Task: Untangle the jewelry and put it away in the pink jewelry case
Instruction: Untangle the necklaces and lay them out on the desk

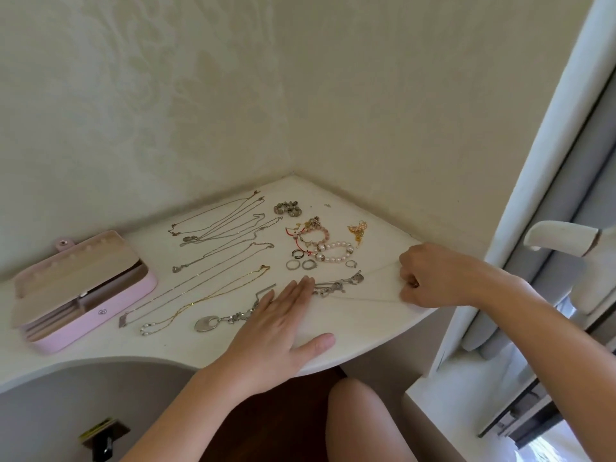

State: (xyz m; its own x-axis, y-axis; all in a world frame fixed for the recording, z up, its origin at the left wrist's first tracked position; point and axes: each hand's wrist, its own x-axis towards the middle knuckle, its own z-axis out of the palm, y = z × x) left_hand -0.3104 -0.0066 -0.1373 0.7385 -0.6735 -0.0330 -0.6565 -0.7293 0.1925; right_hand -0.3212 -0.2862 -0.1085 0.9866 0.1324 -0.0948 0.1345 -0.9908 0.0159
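The pink jewelry case (100, 315) lies open at the left of the white corner table (350, 325). Several thin chains (216, 228) are laid out straight in the middle. A silver tangle (336, 285) lies between my hands. My left hand (283, 325) rests flat on the table, fingertips at the tangle's left end and over a chain with a round silver pendant (207, 323). My right hand (430, 278) pinches a thin chain (366, 300) pulled taut from the tangle toward the table's right edge.
Bead and pearl bracelets (328, 251), rings (301, 264), a cluster of earrings (287, 208) and a small gold piece (358, 230) lie near the back corner. Walls close in behind. A white door handle (563, 238) sticks out at the right. My knee (363, 425) is below the table edge.
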